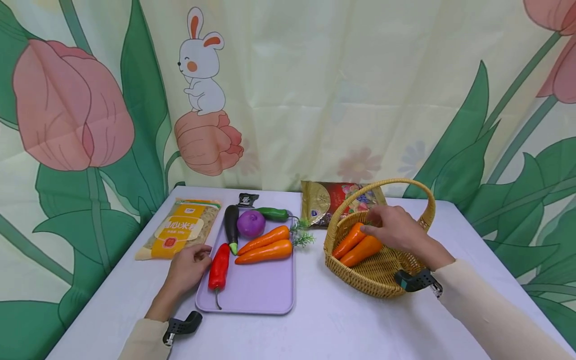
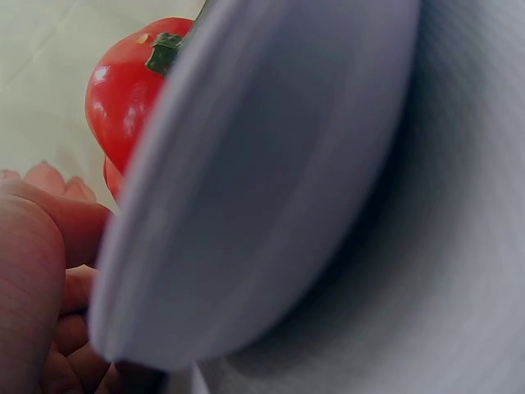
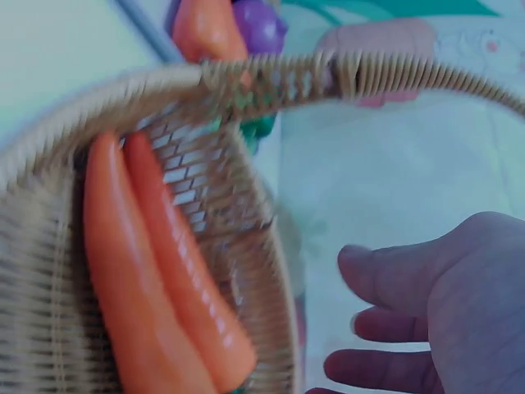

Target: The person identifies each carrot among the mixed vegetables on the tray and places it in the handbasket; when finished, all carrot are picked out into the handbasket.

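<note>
My right hand [image 1: 396,227] hovers over the wicker basket [image 1: 360,282], fingers apart in the right wrist view and nothing between them. Inside the basket, two orange carrots [image 3: 131,271] lie side by side. At the left edge of the lilac tray [image 1: 258,300], my left hand [image 1: 188,267] has loosely bent fingers and holds nothing; its thumb is right by the rim in the left wrist view. Close to that hand lies a red pepper [image 1: 219,267]. The tray also bears two carrots [image 1: 270,251] with green tops, a purple onion [image 1: 251,223], an eggplant [image 1: 231,225] and a green pepper [image 1: 272,214].
A yellow-labelled bag of grain [image 1: 182,227] lies left of the tray. Behind the tray is a small black packet [image 1: 248,199]. A red and gold bag [image 1: 330,202] lies behind the basket, whose tall handle [image 1: 382,182] arches over it. A printed curtain [image 1: 288,100] hangs at the back.
</note>
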The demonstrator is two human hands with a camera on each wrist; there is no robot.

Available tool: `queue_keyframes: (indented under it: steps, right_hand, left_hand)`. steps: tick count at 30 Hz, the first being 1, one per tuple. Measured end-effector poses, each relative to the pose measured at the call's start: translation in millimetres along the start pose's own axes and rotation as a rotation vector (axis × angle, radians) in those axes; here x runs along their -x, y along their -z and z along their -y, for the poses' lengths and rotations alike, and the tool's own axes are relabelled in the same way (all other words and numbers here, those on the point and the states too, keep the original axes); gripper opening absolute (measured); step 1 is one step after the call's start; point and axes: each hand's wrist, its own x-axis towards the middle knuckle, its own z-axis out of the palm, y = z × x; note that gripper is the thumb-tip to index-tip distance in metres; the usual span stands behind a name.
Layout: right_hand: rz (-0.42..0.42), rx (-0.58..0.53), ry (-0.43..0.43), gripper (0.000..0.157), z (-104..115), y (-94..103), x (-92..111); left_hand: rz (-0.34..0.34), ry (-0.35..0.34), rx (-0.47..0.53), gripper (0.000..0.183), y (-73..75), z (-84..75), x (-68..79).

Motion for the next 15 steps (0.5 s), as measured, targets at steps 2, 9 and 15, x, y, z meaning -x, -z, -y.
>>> queue_keyframes:
  steps: [2, 9, 15]
  right_hand:
    - [0.002, -0.012, 0.008, 0.041, 7.0, 0.5, 2.0]
    - [-0.016, -0.044, 0.074, 0.020, 29.6, 4.2, 7.1]
    - [-0.027, -0.077, 0.138, 0.010, 46.2, 3.5, 11.8]
  left_hand:
    - [0.001, 0.000, 0.000, 0.036, -0.1, 0.2, 0.2]
    - [0.003, -0.009, -0.002, 0.037, 0.8, 0.7, 2.2]
    - [0.000, -0.017, 0.001, 0.036, 0.1, 0.9, 1.3]
